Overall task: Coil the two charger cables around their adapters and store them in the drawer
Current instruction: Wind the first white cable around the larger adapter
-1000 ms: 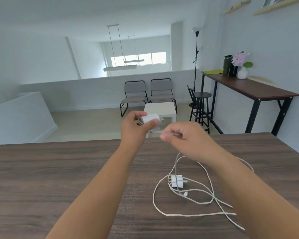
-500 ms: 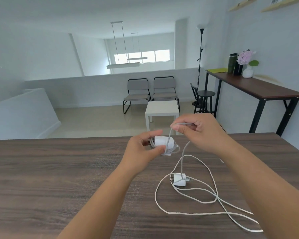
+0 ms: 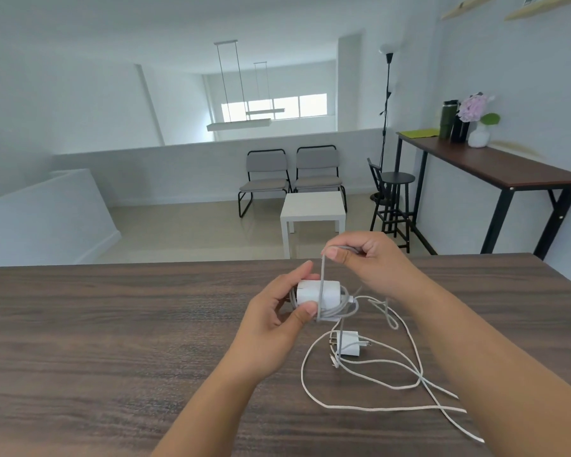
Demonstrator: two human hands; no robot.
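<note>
Above a dark brown wood-grain tabletop (image 3: 112, 341), the left hand (image 3: 271, 319) grips a white, rounded rectangular power adapter (image 3: 317, 293), thumb curled under its lower edge and fingers wrapped behind its top, holding it clear of the wood. A grey braided cable (image 3: 321, 285) is wound in a few turns round this adapter's right end and one strand rises straight up across its face to the right hand (image 3: 373, 263), which pinches the cable between thumb and bent forefinger, the other fingers curled in; the hand sits above and to the right of the adapter. The slack of this cable hangs from beneath the right hand in a small loop toward the table. Just below the held adapter, a second, smaller white cube-shaped adapter (image 3: 349, 344) lies on the tabletop with its metal prongs pointing left. Its white cable (image 3: 370, 407) is uncoiled, sprawling in wide loops around and to the right of it, passing under the right forearm. No brand mark or lettering can be read on either adapter. No drawer shows in the view. Beyond the table's far edge stand two grey chairs with black frames (image 3: 290, 178), a small white square side table (image 3: 312, 209), a black stool (image 3: 397, 192) and a tall dark-topped counter table (image 3: 508, 168) carrying dark bottles (image 3: 452, 122) and a white vase of pale purple flowers (image 3: 477, 122).
</note>
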